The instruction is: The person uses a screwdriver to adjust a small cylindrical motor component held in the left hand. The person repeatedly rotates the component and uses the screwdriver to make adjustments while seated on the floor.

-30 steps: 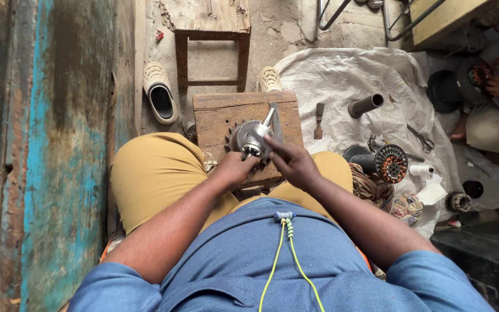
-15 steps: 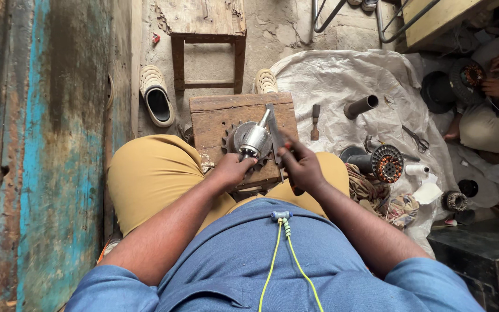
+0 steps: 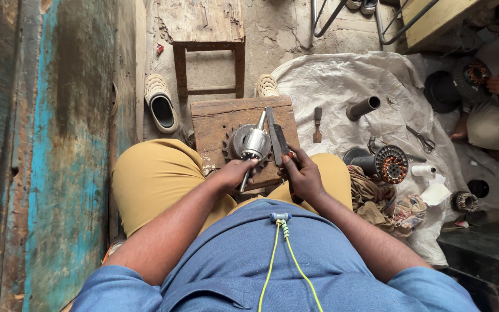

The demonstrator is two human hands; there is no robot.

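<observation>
My left hand (image 3: 233,173) grips the motor rotor (image 3: 253,143) on the wooden block (image 3: 218,118); my right hand (image 3: 302,173) clasps a flat file (image 3: 274,134) beside it, filing needs steady strokes

Shiny metal rotor (image 3: 253,143), dull steel file (image 3: 274,130), rough worn wooden block (image 3: 215,124), crinkled white woven plastic sheet (image 3: 342,78).

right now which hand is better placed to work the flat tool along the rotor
Right. The right hand holds the flat metal tool beside the rotor; the left hand grips its shaft.
</observation>
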